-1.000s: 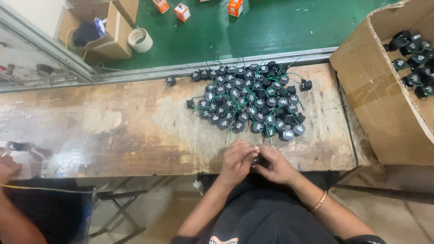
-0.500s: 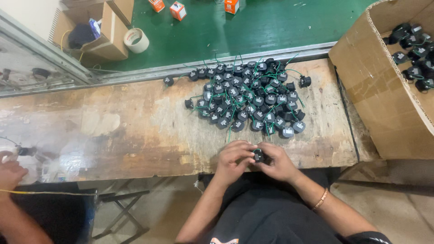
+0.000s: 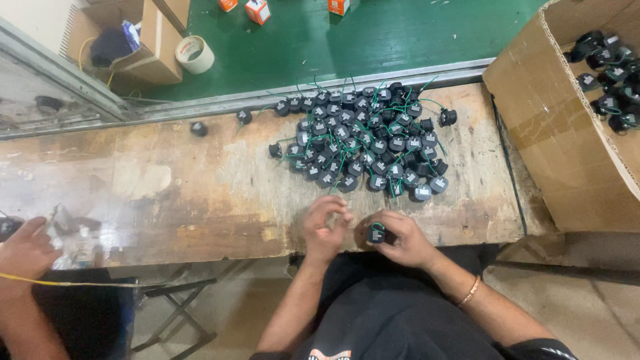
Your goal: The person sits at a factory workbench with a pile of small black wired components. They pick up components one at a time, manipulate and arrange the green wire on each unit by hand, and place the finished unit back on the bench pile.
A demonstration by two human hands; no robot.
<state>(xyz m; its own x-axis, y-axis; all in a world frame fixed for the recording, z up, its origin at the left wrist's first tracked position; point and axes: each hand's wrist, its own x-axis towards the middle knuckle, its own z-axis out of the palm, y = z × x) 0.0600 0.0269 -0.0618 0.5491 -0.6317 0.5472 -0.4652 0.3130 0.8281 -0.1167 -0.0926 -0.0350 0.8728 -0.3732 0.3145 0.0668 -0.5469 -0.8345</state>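
Two hands work at the near edge of a worn wooden bench (image 3: 167, 193), low in the middle of the frame. The right hand (image 3: 403, 240) pinches a small round black part (image 3: 377, 233) between thumb and fingertips, holding it just above the bench edge. The left hand (image 3: 325, 227) sits just beside it, to the left, its fingers curled loosely inward and holding nothing that can be seen; it does not touch the part. A thin bangle (image 3: 471, 291) circles the right wrist.

Just above the hands, in the centre of the frame, lies a heap of the same black parts (image 3: 363, 143) tangled with thin green wires. A few loose ones lie apart from it toward the left, one of them (image 3: 199, 129) near the far edge of the bench. At the right of the frame a large cardboard box (image 3: 560, 147) stands open with more black parts inside at the upper right. Beyond the bench is a green floor (image 3: 373, 37) with a roll of tape (image 3: 195, 54) and another open carton (image 3: 143, 47) at the upper left. At the lower left, another person's hand (image 3: 27, 248) rests on the bench, with a yellow cord (image 3: 80, 283) running below it.
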